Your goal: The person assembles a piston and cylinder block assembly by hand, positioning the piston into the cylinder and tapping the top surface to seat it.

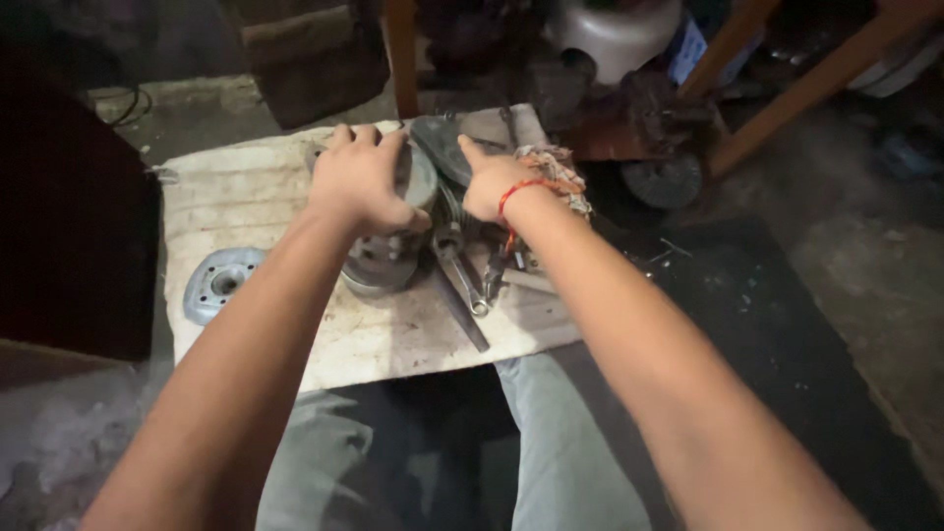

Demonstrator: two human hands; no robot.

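Head view: left hand (362, 182) spread flat atop grey motor housing (385, 258) at frame centre, likely steadying it on white mat (251, 202); right hand (497, 185) fingers extended, touching dark cover (442, 146); wrenches (470, 285) just beside housing.

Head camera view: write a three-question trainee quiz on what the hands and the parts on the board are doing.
1. True or false: the left hand rests on top of the round metal motor body.
2. Which hand wears a red thread at the wrist? A) left B) right C) neither
3. Fill in: the round grey end plate lies on the white board to the ____ of the motor body.

Key
1. True; the palm lies on its upper end.
2. B; the right hand has it, with one finger stretched toward a dark flat part.
3. Left. The wrenches lie to its right.
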